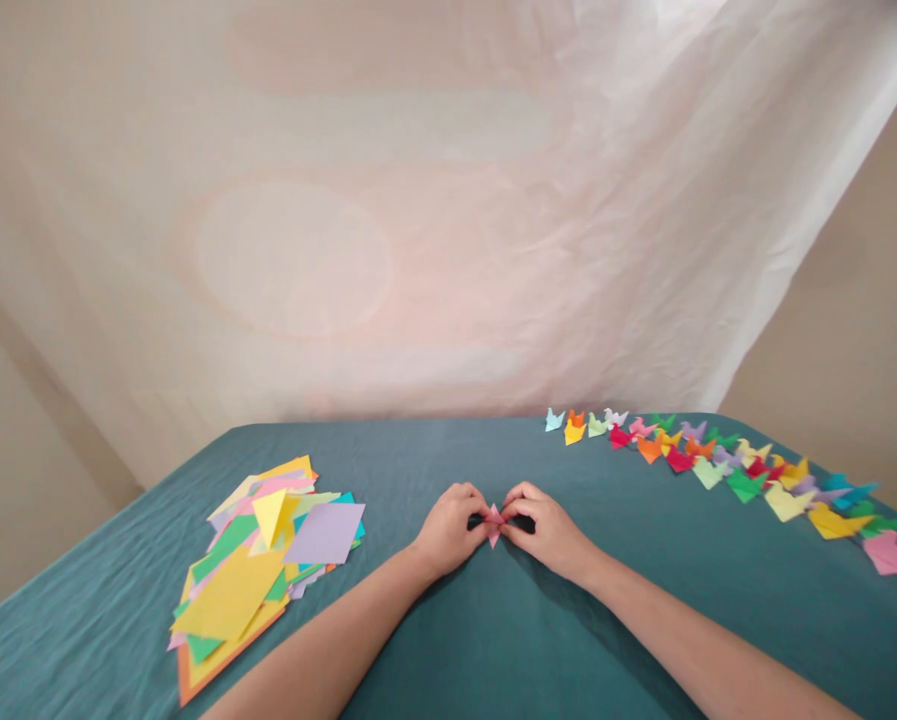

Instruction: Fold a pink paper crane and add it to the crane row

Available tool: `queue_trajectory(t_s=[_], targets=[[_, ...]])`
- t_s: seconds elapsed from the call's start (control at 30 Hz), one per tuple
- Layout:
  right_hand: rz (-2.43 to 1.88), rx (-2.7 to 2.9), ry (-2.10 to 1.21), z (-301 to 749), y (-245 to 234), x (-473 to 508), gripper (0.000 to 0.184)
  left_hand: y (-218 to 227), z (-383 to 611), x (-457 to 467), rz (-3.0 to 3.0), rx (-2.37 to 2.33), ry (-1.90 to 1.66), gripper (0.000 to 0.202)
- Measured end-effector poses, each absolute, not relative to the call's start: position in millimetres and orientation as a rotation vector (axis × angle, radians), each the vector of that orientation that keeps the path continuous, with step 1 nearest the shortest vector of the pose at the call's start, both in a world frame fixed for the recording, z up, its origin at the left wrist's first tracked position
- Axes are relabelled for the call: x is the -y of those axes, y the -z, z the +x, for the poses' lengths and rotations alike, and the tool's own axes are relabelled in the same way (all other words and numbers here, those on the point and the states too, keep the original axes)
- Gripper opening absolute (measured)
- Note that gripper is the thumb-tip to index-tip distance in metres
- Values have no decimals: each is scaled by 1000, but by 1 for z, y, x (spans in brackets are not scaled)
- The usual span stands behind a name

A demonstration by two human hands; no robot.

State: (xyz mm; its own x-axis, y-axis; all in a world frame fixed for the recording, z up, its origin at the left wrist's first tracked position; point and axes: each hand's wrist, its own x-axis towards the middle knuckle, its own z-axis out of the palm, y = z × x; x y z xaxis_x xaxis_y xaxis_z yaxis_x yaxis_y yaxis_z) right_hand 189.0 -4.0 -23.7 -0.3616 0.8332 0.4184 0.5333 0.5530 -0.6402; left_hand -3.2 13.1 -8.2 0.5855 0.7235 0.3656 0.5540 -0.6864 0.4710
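A small folded piece of pink paper point(494, 522) is held between both hands at the middle of the table. My left hand point(454, 530) pinches its left side between thumb and fingers. On the opposite side, my right hand point(544, 530) pinches it the same way. The paper has pointed ends toward the top and bottom, and the fingertips cover its sides. Both forearms reach in from the near edge.
Loose coloured paper sheets point(230, 595) lie heaped on the left, with a lilac square point(325, 533) and a folded yellow piece point(270, 515) on top. Several folded paper birds point(788, 502) line the right side of the green tablecloth point(425, 450). Behind hangs a pale sheet point(448, 250).
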Motion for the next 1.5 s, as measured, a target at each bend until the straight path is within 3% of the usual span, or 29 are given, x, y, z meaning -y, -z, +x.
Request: queue_trajectory(t_s=[0.87,1.1,1.5], targets=[[-1043,2023,-432,183,13,12,12,8,-3,-14,2480,-985,-774,10],[-978,1964,-569,181,8,15,20,7,-3,-16,2436,-935,-764,22],[-1045,1869,-730,183,10,10,20,8,-3,-21,2323,-882,-756,30]])
